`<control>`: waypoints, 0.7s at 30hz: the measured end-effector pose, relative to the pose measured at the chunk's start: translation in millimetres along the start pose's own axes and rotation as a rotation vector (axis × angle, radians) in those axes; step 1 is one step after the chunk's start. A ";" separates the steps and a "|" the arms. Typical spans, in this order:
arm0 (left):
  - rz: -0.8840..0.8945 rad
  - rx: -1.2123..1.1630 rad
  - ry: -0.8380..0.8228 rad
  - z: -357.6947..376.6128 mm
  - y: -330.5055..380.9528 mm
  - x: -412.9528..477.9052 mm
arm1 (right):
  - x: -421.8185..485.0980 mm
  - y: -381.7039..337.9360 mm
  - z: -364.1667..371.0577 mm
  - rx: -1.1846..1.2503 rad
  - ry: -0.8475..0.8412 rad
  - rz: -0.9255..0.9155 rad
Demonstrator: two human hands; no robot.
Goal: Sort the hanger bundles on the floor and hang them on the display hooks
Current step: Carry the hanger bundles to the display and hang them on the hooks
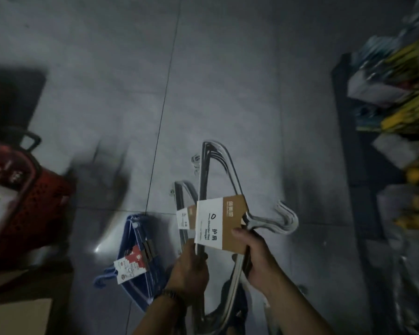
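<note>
I hold a bundle of grey hangers point(209, 170) wrapped in a white and brown card sleeve. My right hand point(254, 257) grips its neck and sleeve, thumb on the card; the white hooks point right. My left hand point(190, 269) grips the bundle's lower left bar. A second grey bundle point(183, 209) with the same kind of sleeve lies just behind to the left; whether my left hand also holds it I cannot tell. A blue hanger bundle point(140, 262) with a red and white tag lies on the floor at lower left.
Grey floor tiles point(228, 93) fill the middle. A red basket point(22, 201) stands at the left, with brown cardboard point(17, 315) below it. Dark shelving point(363, 141) packed with goods runs down the right edge.
</note>
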State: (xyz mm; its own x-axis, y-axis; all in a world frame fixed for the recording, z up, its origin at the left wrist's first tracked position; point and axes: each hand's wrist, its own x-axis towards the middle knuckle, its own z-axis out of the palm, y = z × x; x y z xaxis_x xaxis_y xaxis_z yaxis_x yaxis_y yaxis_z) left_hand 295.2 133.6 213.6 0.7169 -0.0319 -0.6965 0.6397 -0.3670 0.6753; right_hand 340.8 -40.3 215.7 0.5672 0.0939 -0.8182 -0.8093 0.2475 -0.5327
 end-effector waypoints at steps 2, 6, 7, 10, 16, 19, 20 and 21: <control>0.020 -0.073 -0.089 -9.6 52.9 -35.5 | -51.2 -39.6 2.8 0.009 0.001 -0.092; 0.059 -0.240 -0.289 -34.4 149.2 -91.4 | -145.8 -102.1 3.0 0.051 0.029 -0.202; 0.070 -0.264 -0.296 -39.6 171.1 -99.7 | -168.3 -113.7 3.2 0.063 0.056 -0.223; 0.165 -0.285 -0.297 -49.3 241.3 -129.8 | -242.7 -136.2 3.3 0.115 0.118 -0.311; 0.320 -0.380 -0.442 -20.3 334.8 -189.2 | -383.0 -163.3 5.4 0.118 0.287 -0.545; 0.359 -0.402 -0.574 10.7 368.9 -224.5 | -450.6 -169.7 -2.3 0.082 0.420 -0.566; 0.393 -0.389 -0.595 20.8 381.5 -240.8 | -472.6 -170.1 -7.5 0.027 0.484 -0.549; 0.430 -0.377 -0.615 32.2 393.8 -259.2 | -494.7 -168.8 -14.7 -0.042 0.568 -0.539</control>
State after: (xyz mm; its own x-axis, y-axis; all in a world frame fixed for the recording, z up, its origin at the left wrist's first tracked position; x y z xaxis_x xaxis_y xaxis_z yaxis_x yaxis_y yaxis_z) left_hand 352.5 -32.6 652.3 0.7106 -0.6393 -0.2939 0.4734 0.1253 0.8719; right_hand 194.5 -142.7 707.2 0.7276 -0.5395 -0.4238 -0.4562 0.0810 -0.8862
